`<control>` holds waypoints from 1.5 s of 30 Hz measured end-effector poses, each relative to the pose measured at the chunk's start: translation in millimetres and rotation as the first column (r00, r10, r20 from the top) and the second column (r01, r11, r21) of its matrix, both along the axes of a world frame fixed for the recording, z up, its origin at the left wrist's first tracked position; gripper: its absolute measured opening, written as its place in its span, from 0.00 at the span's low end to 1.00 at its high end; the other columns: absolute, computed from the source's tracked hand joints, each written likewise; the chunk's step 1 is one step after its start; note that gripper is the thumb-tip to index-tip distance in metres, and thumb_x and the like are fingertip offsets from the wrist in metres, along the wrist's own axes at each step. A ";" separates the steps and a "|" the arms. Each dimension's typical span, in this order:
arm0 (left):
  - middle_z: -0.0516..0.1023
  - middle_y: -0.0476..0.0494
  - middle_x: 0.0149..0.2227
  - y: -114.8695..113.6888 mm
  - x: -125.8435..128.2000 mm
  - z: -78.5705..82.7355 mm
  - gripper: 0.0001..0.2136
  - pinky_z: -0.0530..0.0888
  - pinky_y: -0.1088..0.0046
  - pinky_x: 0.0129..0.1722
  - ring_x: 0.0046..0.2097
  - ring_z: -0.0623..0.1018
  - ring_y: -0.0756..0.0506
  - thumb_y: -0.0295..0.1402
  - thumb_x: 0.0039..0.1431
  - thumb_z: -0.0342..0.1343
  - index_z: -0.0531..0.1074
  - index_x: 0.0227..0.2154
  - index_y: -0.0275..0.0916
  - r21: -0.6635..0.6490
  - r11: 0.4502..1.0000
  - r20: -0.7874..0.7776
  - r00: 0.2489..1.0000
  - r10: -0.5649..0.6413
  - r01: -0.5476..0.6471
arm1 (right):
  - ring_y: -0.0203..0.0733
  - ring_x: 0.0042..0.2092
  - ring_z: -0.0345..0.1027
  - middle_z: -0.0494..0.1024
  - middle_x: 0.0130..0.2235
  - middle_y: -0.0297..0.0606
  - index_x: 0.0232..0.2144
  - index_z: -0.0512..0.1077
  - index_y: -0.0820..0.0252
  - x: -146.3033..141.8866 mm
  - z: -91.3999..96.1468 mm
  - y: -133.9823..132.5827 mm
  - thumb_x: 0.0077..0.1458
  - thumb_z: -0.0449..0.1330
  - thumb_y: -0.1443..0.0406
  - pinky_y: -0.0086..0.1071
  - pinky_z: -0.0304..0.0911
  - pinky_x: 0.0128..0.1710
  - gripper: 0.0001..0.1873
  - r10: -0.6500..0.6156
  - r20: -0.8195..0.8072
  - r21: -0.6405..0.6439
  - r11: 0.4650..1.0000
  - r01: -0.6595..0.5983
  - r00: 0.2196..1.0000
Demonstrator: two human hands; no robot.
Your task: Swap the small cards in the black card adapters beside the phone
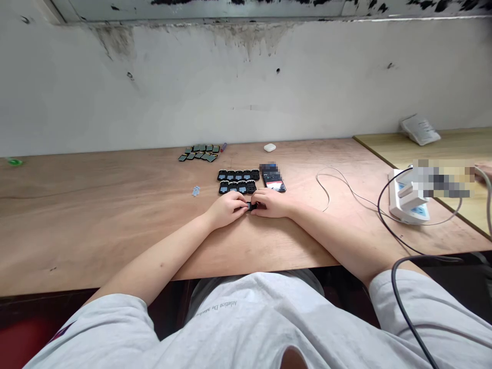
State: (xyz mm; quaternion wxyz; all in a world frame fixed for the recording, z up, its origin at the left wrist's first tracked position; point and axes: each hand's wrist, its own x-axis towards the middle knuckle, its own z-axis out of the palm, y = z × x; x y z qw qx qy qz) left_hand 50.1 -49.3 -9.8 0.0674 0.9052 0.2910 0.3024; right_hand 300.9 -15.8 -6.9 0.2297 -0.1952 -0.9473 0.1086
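Note:
My left hand (229,208) and my right hand (271,203) meet near the front of the wooden table, fingers closed on a small black casing (251,206) between them. Most of that casing is hidden by my fingers. Just beyond lie two rows of black casings (238,175), many with a pale blue-grey square inside. A phone (273,179) with a lit screen rests right of the rows. To their left is a small cluster of light blue pieces (196,190). Farther back sit several flat green-grey modules with dark edges (202,152).
A white power strip (409,197) with plugs stands at right, with a black cable (400,277) and a thin white cable (346,179). A white case (269,147) and a plastic bag (420,129) lie near the wall. Another person's hand (485,171) shows at the right edge.

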 end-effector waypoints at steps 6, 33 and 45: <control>0.79 0.37 0.46 -4.4 -2.3 4.0 0.10 0.75 0.61 0.47 0.47 0.77 0.41 0.32 0.69 0.54 0.81 0.42 0.40 0.147 0.989 -0.161 0.987 0.001 0.023 | 0.46 0.40 0.71 0.78 0.39 0.42 0.38 0.74 0.58 -0.7 0.0 0.5 0.62 0.63 0.59 0.38 0.66 0.43 0.08 0.007 -0.002 -0.008 1.000 -0.007 1.000; 0.80 0.38 0.54 -0.5 -5.9 5.4 0.12 0.76 0.57 0.53 0.51 0.77 0.41 0.31 0.69 0.53 0.79 0.50 0.44 0.148 0.988 -0.117 0.993 -0.017 0.034 | 0.43 0.41 0.73 0.75 0.50 0.46 0.53 0.72 0.56 1.1 -0.1 -3.8 0.65 0.61 0.59 0.39 0.73 0.42 0.16 -0.014 -0.133 0.037 0.999 0.019 0.991; 0.81 0.37 0.44 27.5 -60.7 15.1 0.09 0.69 0.54 0.51 0.51 0.75 0.34 0.37 0.62 0.56 0.79 0.40 0.41 0.077 0.646 -0.060 0.643 0.764 -0.760 | 0.38 0.37 0.71 0.65 0.61 0.49 0.59 0.65 0.54 6.7 -0.4 -4.4 0.64 0.57 0.66 0.41 0.75 0.43 0.21 -0.115 -0.196 -0.005 0.993 0.117 0.974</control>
